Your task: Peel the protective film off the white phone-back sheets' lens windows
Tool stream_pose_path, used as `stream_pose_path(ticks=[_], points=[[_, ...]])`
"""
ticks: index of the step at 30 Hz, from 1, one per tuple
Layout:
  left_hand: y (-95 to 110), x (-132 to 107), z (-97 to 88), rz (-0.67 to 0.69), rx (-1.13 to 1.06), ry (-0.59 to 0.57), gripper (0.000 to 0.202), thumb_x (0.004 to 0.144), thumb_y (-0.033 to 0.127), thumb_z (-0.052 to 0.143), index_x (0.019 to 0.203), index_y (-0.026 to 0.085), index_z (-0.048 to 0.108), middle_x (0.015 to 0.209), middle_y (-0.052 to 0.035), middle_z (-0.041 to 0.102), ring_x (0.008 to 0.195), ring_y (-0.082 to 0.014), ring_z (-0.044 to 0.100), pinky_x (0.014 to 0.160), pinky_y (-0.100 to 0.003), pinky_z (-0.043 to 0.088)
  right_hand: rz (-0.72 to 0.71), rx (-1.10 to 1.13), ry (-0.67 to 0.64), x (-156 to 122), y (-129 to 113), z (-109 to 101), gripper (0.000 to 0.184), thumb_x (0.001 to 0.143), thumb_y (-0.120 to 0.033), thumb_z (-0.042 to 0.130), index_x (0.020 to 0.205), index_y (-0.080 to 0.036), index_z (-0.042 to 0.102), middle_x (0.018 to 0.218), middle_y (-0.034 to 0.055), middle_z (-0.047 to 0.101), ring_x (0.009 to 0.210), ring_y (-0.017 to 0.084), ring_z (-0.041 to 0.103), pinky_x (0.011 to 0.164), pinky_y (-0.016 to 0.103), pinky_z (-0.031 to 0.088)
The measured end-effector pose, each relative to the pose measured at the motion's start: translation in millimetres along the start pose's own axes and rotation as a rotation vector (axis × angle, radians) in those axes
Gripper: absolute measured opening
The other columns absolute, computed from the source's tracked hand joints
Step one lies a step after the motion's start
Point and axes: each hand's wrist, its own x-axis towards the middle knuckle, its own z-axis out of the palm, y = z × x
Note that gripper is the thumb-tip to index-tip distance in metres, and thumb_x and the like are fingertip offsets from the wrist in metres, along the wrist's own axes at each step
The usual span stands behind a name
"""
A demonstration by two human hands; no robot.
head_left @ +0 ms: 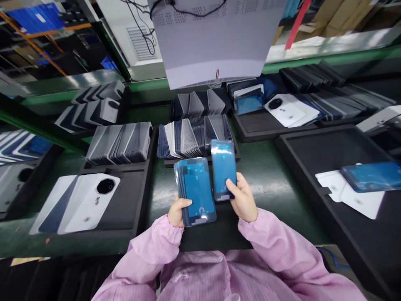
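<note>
My left hand is closed on a fanned stack of phone panels, their upper faces covered in shiny blue film. To its right, my right hand grips a blue-filmed phone panel, thumb on its face; whether more lie beneath it I cannot tell. The two bundles are held side by side above the green work surface, a narrow gap between them. Just behind them, a dense row of grey, white and dark blue phone back covers stands on edge in a black tray.
At left, white back covers with a round black camera ring lie in a black foam tray. Another black tray at right holds white covers and blue-filmed panels. A large white machine housing overhangs the back. More upright rows surround it.
</note>
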Motion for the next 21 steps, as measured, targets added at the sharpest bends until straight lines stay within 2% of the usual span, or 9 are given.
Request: stream_pose_path(ticks=[3, 7, 10, 12, 17, 21], points=[[2, -1, 0.5, 0.055, 0.004, 0.025, 0.070, 0.057, 0.016, 0.069, 0.126, 0.020, 0.056, 0.095, -0.0062, 0.076, 0.093, -0.0339, 0.071, 0.087, -0.055, 0.055, 0.138, 0.136, -0.116, 1, -2, 0, 0.036, 0.070, -0.047, 0.076, 0.091, -0.024, 0.057, 0.079, -0.0022, 0.065, 0.068, 0.014, 0.058, 0.067, 0.030, 0.049], [4, -4, 9.6, 0.131, 0.039, 0.011, 0.062, 0.060, 0.018, 0.071, 0.122, 0.018, 0.060, 0.099, -0.0082, 0.076, 0.095, -0.0339, 0.071, 0.088, -0.053, 0.055, 0.185, 0.018, -0.222, -5, 9, 9, 0.033, 0.065, -0.037, 0.083, 0.083, -0.021, 0.060, 0.079, -0.0018, 0.068, 0.071, 0.014, 0.061, 0.069, 0.029, 0.050], [3, -5, 14.2, 0.190, 0.084, 0.066, 0.060, 0.062, 0.020, 0.074, 0.121, 0.018, 0.060, 0.099, -0.0084, 0.076, 0.095, -0.0330, 0.071, 0.088, -0.051, 0.055, 0.268, -0.003, -0.275, -8, 17, 14, 0.032, 0.064, -0.035, 0.084, 0.082, -0.019, 0.062, 0.078, -0.0012, 0.070, 0.072, 0.015, 0.063, 0.071, 0.030, 0.051], [1, -4, 13.2, 0.217, 0.079, 0.083, 0.063, 0.061, 0.021, 0.076, 0.122, 0.019, 0.059, 0.100, -0.0080, 0.076, 0.096, -0.0327, 0.070, 0.089, -0.051, 0.055, 0.297, 0.028, -0.269, -7, 18, 15, 0.034, 0.063, -0.035, 0.084, 0.085, -0.018, 0.064, 0.082, 0.0001, 0.072, 0.075, 0.016, 0.065, 0.075, 0.032, 0.052], [-2, -4, 4.4, 0.192, 0.020, 0.065, 0.072, 0.055, 0.022, 0.076, 0.124, 0.024, 0.057, 0.104, -0.0058, 0.075, 0.095, -0.0348, 0.070, 0.084, -0.052, 0.056, 0.223, 0.140, -0.135, 2, 5, 6, 0.037, 0.069, -0.039, 0.080, 0.096, -0.021, 0.063, 0.091, 0.0016, 0.073, 0.081, 0.018, 0.067, 0.082, 0.036, 0.053], [5, -6, 5.1, 0.179, 0.074, 0.091, 0.069, 0.059, 0.021, 0.076, 0.126, 0.023, 0.055, 0.100, -0.0059, 0.076, 0.090, -0.0319, 0.071, 0.083, -0.050, 0.057, 0.168, 0.203, -0.141, 5, -2, 1, 0.037, 0.068, -0.041, 0.081, 0.096, -0.023, 0.064, 0.092, 0.0022, 0.073, 0.083, 0.020, 0.068, 0.082, 0.038, 0.054]])
